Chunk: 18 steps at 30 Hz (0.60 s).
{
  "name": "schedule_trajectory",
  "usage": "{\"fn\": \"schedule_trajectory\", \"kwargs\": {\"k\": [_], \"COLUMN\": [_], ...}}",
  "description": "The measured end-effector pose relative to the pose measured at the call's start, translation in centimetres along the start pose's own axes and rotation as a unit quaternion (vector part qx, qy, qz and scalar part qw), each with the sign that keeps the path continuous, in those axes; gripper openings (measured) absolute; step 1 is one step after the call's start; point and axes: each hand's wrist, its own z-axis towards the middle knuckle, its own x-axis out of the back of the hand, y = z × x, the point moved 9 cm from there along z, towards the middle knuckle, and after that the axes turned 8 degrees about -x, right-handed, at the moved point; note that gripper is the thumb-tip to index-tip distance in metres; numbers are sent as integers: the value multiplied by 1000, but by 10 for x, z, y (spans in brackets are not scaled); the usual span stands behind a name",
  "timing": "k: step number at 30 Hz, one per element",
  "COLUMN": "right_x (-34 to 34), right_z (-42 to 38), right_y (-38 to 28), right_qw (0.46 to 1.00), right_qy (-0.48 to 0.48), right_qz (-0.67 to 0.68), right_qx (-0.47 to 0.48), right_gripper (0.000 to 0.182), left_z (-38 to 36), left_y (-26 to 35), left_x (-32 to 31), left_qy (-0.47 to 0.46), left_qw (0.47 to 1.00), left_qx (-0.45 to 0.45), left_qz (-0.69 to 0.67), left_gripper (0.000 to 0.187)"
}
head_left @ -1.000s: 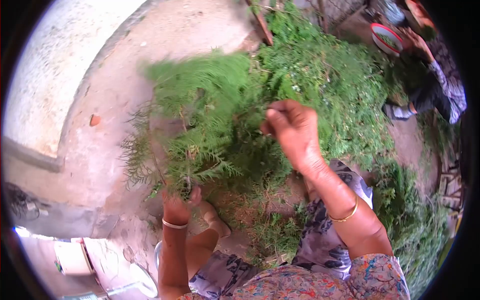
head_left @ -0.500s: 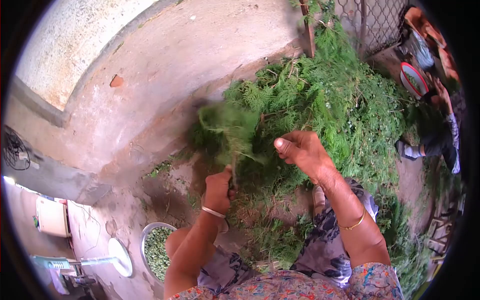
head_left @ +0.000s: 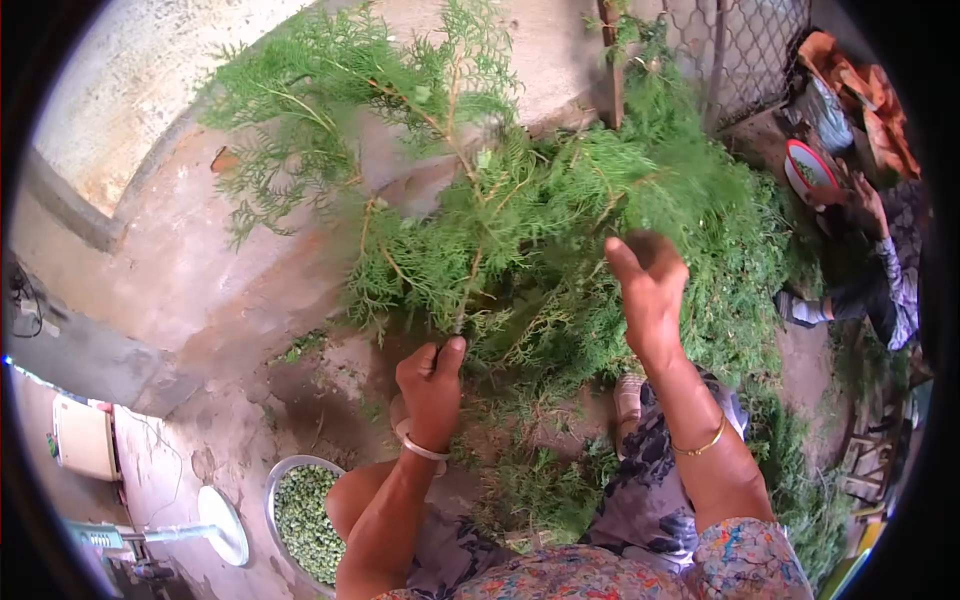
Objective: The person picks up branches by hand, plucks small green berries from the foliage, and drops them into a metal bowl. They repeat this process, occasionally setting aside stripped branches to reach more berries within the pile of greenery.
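My left hand is wrapped round the woody stem of a leafy evergreen branch. The branch stands up from my fist and fans out to the left with flat, feathery green sprays. To its right, my right hand is raised close to the foliage, thumb and fingers apart and the fingertips somewhat blurred. I see nothing held in it. Behind and beneath both hands lies a big heap of cut green branches. A metal basin full of small green cones or berries stands on the floor by my left knee.
At the right, another person's hand is by a red-rimmed bowl. A white pedestal fan stands at lower left. A wire-mesh panel and a post rise behind the heap. A wooden stool is at lower right.
The branch in my left hand, blurred before, now spreads higher and wider to the left. My right hand has moved right and slightly up, its thumb and fingers now apart.
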Motion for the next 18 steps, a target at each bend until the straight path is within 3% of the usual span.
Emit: {"fn": "schedule_trajectory", "kwargs": {"k": [1, 2, 3, 6, 10, 11, 15, 17, 18], "right_x": [-5, -14, -18, -32, -42, -44, -44, -45, -47], "right_z": [8, -1, -12, -11, -10, -12, -16, -15, -16], "right_y": [39, 66, 74, 62, 71, 71, 46, 46, 44], "right_qw": [982, 930, 904, 930, 923, 918, 923, 927, 930], "right_qy": [-63, -124, -110, -152, -156, -154, -174, -189, -205], "right_qz": [30, 62, 105, 87, 123, 145, 137, 133, 130], "right_qx": [-173, -340, -401, -323, -330, -336, -316, -297, -277], "right_gripper": [46, 51, 53, 58, 48, 31, 19, 16, 13], "left_z": [-1, -2, -3, -6, -12, -13, -21, -32, -36], "left_y": [3, 6, 7, 14, 10, 8, 9, -3, -13], "left_x": [0, 0, 0, -1, -5, -7, -15, -24, -27], "left_qy": [-5, -9, -13, -35, -51, -58, -74, -120, -121], "left_qw": [1000, 1000, 1000, 999, 998, 998, 996, 982, 981], "left_qx": [1, 2, 0, -29, -3, 4, 27, 139, 141], "left_qz": [-8, -15, -20, 23, 26, 21, 30, 49, 49], "left_gripper": [46, 47, 47, 45, 42, 41, 41, 35, 35]}}
